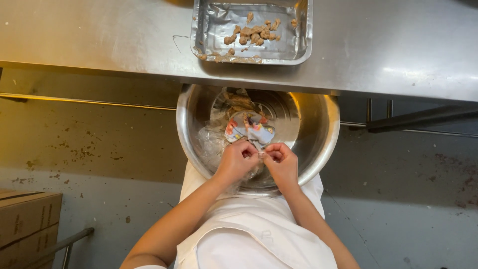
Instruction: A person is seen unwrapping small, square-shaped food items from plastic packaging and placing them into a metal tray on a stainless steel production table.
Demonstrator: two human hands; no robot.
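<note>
both hands meet over one steel bowl (318, 144), left hand (238, 160) and right hand (282, 163) each pinched shut on the near edge of one small printed packet (250, 128), fingertips nearly touching. packet hangs inside the bowl, above crumpled clear plastic (211, 142). one foil tray (298, 47) sits far on the steel table (99, 35), brownish lumps (253, 34) in it, perhaps a dozen, hard to count. risk: a sudden tear could spill contents past the rim. one cardboard box (25, 224) near left.
</note>
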